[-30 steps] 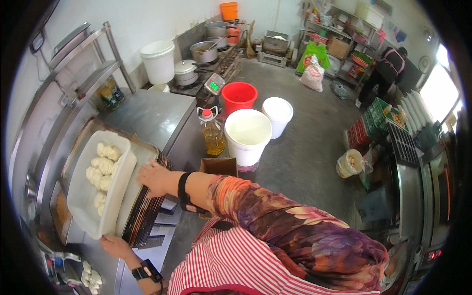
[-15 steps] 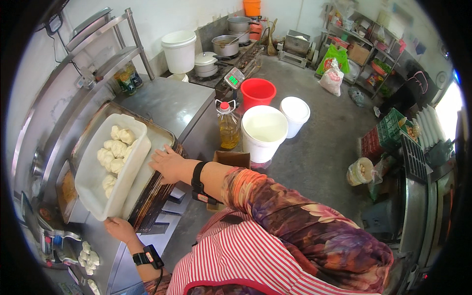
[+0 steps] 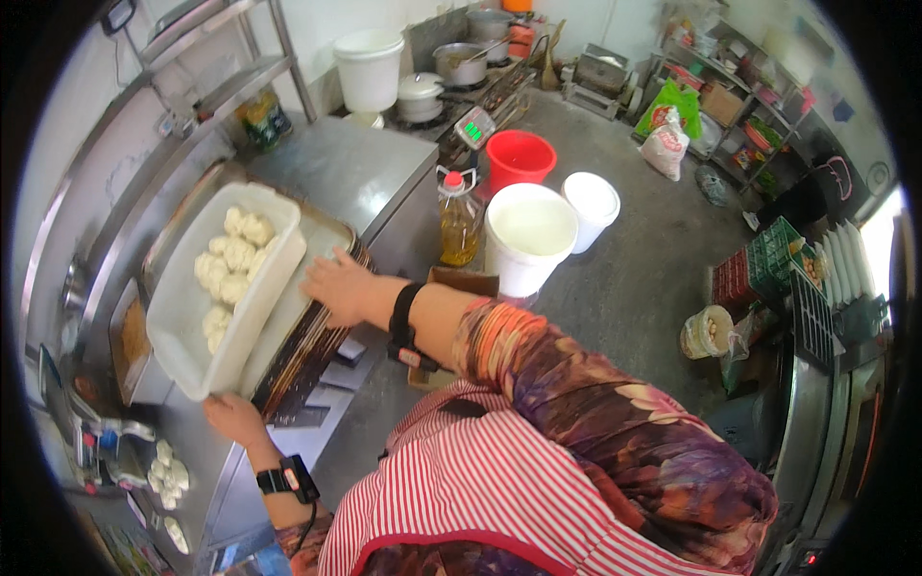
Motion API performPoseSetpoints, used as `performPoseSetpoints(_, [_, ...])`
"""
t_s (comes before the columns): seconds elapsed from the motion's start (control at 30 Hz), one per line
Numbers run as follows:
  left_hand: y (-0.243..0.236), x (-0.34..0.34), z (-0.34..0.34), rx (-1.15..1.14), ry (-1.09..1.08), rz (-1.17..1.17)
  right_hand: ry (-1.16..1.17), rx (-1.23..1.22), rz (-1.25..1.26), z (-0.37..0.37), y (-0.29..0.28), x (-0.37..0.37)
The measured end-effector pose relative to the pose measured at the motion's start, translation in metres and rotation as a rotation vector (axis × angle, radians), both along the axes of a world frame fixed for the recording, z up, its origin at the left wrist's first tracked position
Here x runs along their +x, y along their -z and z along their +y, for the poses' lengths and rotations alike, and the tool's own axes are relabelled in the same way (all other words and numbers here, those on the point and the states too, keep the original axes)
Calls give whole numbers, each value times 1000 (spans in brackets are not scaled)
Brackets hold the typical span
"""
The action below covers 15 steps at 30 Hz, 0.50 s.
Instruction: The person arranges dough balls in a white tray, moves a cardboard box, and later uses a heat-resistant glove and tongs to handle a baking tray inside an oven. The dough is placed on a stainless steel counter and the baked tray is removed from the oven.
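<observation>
A white plastic tub holding several pale dough pieces lies slantwise on a stack of dark-edged baking trays on the steel counter. My left hand is at the tub's near corner, its fingers closed against the corner and partly hidden by it. Over the right edge of the tray stack lies my right hand, fingers spread and holding nothing, beside the tub's right wall. Each of my wrists wears a black strap with a small device.
A steel shelf rack rises behind the tub. Loose dough pieces lie at the counter's near left. Right of the counter stand an oil bottle, a red basin and white buckets. Another person bends at the far right.
The whole view has shifted slightly, with the counter and tub higher in the picture. Both hands stay at about the same places on the tub and trays.
</observation>
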<state>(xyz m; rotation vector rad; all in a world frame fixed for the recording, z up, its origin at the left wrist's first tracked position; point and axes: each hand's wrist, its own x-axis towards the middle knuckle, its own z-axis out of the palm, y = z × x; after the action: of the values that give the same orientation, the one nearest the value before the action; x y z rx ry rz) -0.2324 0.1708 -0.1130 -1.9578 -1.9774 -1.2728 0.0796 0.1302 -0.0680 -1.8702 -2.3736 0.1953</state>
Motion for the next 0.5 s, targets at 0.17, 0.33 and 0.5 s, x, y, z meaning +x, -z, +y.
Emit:
performPoseSetpoints(0.17, [3, -6, 4, 59, 86, 12, -13, 16, 7, 3, 6, -1])
performPoseSetpoints(0.33, [-1, -3, 2, 29, 68, 4, 0, 55, 31, 1, 5, -2])
performPoseSetpoints(0.5, [-5, -2, 1, 5, 72, -5, 15, 50, 9, 2, 3, -4])
